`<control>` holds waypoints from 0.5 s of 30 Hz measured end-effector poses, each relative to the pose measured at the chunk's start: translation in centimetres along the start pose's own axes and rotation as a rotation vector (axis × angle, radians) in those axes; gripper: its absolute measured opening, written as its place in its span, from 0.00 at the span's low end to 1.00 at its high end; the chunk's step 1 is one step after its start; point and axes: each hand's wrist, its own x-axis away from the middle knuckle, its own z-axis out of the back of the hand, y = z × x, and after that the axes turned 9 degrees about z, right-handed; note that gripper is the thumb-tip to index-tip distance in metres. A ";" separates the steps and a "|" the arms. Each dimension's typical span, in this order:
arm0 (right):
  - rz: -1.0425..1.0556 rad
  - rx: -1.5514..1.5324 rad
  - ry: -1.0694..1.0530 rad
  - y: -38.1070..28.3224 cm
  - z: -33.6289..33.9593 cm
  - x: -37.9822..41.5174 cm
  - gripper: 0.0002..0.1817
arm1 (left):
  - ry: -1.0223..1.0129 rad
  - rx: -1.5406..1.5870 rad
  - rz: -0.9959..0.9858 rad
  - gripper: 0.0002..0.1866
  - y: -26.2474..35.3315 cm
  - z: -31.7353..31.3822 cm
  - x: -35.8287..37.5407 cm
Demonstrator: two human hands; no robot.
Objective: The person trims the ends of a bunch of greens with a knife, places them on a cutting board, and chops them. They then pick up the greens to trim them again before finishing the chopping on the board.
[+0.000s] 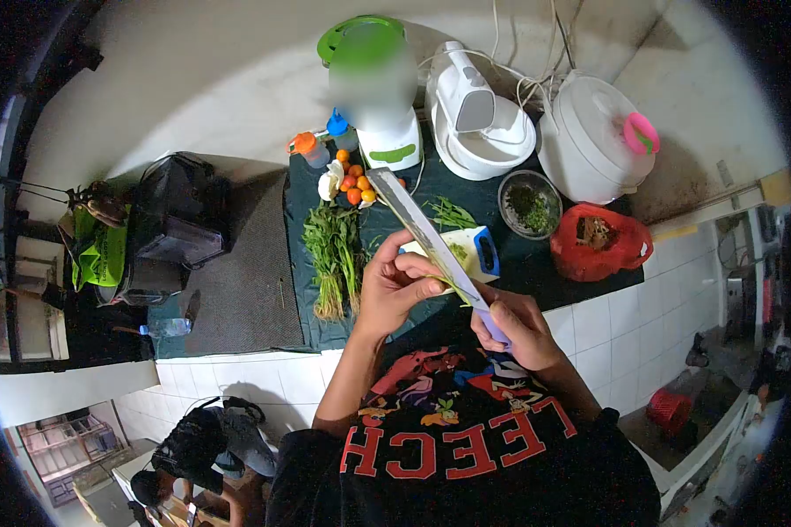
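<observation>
A long knife point(426, 235) with a purple handle points up and to the left in front of my chest. My right hand point(517, 329) is wrapped round its handle. My left hand point(400, 285) pinches a thin green stalk point(453, 283) against the blade near the handle. Behind the knife, a white cutting board point(459, 239) with a blue end lies on the dark green cloth, with green bits on it. Cut leaves point(451, 212) lie just beyond the board. Left of it is a bunch of leafy greens point(330, 255) with roots towards me.
Tomatoes point(353, 195), a white bulb and two capped bottles stand behind the greens. Further back are a blender point(390, 132), a white mixer point(475, 105) and a white cooker point(593, 132). A bowl point(529, 205) of chopped greens and a red bag point(593, 255) sit right. Another person point(193, 448) is lower left.
</observation>
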 end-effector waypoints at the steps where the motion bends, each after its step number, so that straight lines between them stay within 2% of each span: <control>1: -0.005 0.015 0.011 0.0 0.0 0.0 0.35 | -0.005 -0.018 0.005 0.39 -0.3 0.5 0.0; 8: 0.004 0.070 0.007 0.4 -0.2 0.0 0.34 | -0.073 -0.075 0.015 0.35 0.1 0.9 0.3; 10: 0.029 0.146 0.033 0.7 -0.1 0.1 0.26 | -0.009 -0.122 0.011 0.40 0.2 0.5 0.3; 15: 0.050 0.114 0.050 0.6 -0.7 -0.2 0.23 | -0.008 -0.070 0.026 0.45 0.5 0.3 0.4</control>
